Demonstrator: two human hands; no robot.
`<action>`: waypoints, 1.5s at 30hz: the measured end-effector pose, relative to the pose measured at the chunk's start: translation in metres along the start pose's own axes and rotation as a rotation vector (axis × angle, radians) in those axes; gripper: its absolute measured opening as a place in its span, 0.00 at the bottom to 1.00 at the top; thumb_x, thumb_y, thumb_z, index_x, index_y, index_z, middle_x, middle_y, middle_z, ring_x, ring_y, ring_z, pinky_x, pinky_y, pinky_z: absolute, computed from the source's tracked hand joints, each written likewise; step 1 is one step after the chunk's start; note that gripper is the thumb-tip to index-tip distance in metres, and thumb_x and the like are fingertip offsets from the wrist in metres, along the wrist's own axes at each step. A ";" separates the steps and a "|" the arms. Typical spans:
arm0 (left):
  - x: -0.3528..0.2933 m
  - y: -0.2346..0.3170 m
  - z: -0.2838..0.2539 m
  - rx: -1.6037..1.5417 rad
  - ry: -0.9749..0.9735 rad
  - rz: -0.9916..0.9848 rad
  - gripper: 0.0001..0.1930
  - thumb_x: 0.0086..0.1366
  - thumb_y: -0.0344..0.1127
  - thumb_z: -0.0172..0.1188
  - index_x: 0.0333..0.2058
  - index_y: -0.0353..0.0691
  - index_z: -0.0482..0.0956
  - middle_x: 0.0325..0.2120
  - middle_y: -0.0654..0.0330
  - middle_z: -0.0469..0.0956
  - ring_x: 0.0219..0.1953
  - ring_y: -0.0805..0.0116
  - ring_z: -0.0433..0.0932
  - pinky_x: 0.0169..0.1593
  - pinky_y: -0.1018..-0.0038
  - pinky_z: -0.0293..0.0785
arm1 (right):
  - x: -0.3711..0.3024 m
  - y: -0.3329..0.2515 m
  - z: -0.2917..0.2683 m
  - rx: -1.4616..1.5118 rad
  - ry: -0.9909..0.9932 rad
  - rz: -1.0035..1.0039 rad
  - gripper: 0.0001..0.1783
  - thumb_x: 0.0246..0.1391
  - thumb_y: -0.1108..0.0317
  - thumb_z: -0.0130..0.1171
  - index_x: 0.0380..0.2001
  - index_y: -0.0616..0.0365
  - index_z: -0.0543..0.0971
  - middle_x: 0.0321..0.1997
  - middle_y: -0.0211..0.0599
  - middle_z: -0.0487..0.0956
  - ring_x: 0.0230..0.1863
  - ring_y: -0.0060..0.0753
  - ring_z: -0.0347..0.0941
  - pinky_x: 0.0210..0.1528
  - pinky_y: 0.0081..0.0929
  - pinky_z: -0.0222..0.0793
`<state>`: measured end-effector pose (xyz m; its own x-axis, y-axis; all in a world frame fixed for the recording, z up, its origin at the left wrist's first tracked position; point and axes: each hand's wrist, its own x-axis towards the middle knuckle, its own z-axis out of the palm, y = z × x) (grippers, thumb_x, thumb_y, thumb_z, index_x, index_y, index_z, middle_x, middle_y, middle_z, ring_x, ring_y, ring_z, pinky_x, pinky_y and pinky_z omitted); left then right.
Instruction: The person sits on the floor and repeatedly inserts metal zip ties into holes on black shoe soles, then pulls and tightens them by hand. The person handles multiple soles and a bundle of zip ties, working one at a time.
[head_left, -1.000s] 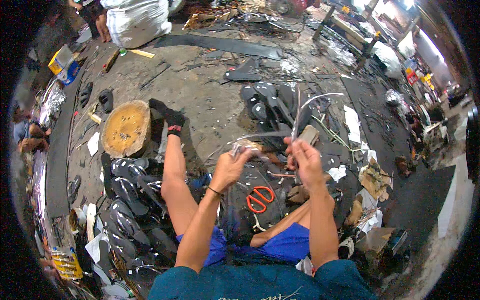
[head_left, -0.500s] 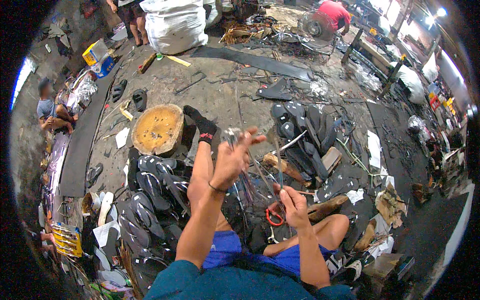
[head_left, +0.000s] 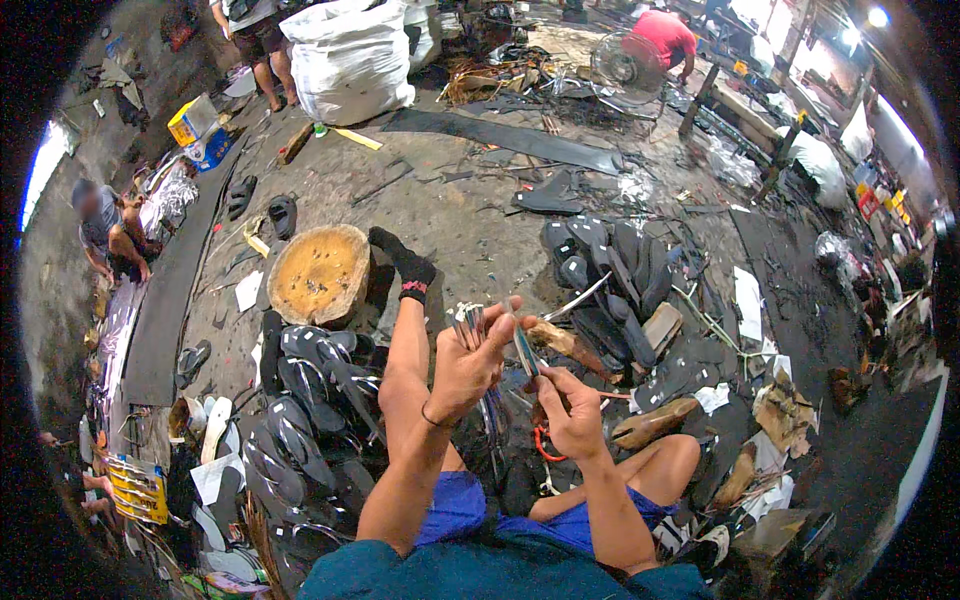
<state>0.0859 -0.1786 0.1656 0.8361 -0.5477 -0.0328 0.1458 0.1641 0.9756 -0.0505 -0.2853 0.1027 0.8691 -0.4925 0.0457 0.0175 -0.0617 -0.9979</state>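
My left hand is closed around a bundle of thin dark and silvery strips, whose loose ends hang below the fist. In front of me my right hand pinches the lower end of one flat strip. That strip slants up to the thumb and fingers of my left hand, so both hands are on it. Beneath my right hand, a red loop partly shows; what it belongs to is hidden. Dark sandals with pale tags lie heaped left of my bent leg.
A round wooden block stands beyond my left foot. More dark sandals are piled right of it, near wooden pieces. One person crouches at far left. A white sack and a fan stand at the back.
My hands have come closer together. The left has turned and lowered slightly, and the right has shifted left and up along the strip. The person at far left has leaned forward.
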 end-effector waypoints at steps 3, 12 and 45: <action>-0.006 0.000 0.005 -0.004 0.030 -0.047 0.17 0.71 0.40 0.58 0.52 0.35 0.78 0.38 0.57 0.85 0.15 0.88 0.64 0.17 0.86 0.57 | 0.000 -0.003 0.002 -0.091 -0.003 -0.047 0.13 0.63 0.70 0.55 0.47 0.64 0.80 0.36 0.36 0.79 0.32 0.21 0.74 0.36 0.22 0.70; -0.007 -0.031 0.006 -0.249 -0.058 0.003 0.14 0.72 0.40 0.57 0.48 0.36 0.79 0.42 0.54 0.84 0.15 0.88 0.63 0.17 0.86 0.56 | -0.001 -0.009 0.006 -0.133 0.007 -0.060 0.12 0.63 0.71 0.54 0.47 0.64 0.80 0.36 0.37 0.80 0.36 0.26 0.75 0.41 0.24 0.70; -0.016 -0.018 0.002 -0.113 0.063 0.116 0.12 0.71 0.36 0.58 0.31 0.32 0.77 0.25 0.58 0.81 0.29 0.68 0.83 0.35 0.73 0.79 | -0.009 0.011 0.007 -0.086 -0.272 0.075 0.11 0.64 0.70 0.52 0.44 0.64 0.78 0.39 0.41 0.81 0.42 0.29 0.77 0.48 0.27 0.71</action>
<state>0.0688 -0.1747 0.1487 0.8815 -0.4682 0.0613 0.1022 0.3157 0.9433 -0.0548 -0.2759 0.0909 0.9672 -0.2481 -0.0536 -0.0838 -0.1128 -0.9901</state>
